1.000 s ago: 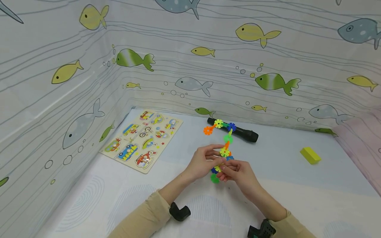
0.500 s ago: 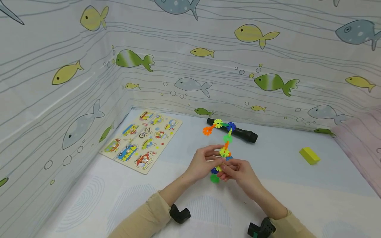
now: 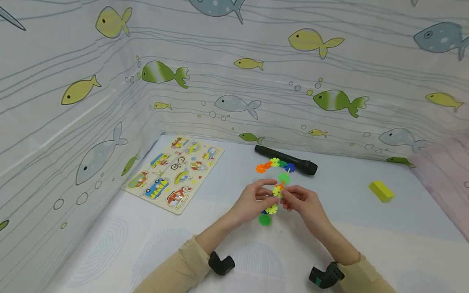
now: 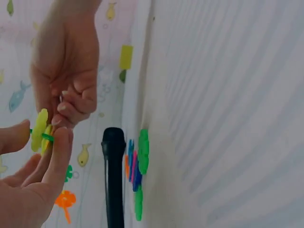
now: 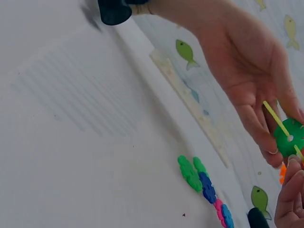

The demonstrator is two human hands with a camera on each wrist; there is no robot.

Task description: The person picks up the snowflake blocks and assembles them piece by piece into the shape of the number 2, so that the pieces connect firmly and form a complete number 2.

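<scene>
In the head view, my left hand (image 3: 250,203) pinches a chain of interlocking snowflake discs, near a yellow snowflake disc (image 3: 277,191). My right hand (image 3: 305,201) has its thumb and fingertips at the right side of that disc. The chain curves away through a green disc (image 3: 284,178) and a blue disc (image 3: 290,167) to an orange disc (image 3: 261,168). In the right wrist view a green disc (image 5: 289,137) with yellow discs slotted into it sits between the hands. Fingers hide part of the join.
Below the hands, several discs, among them a green one (image 3: 265,219), lie on the table. A black microphone (image 3: 287,160) lies behind the chain. To the left is a wooden picture puzzle board (image 3: 176,175); to the right, a yellow block (image 3: 382,191).
My right hand has shifted up and to the right along the chain. The chain's far end has swung lower and slightly right. The left hand has barely moved.
</scene>
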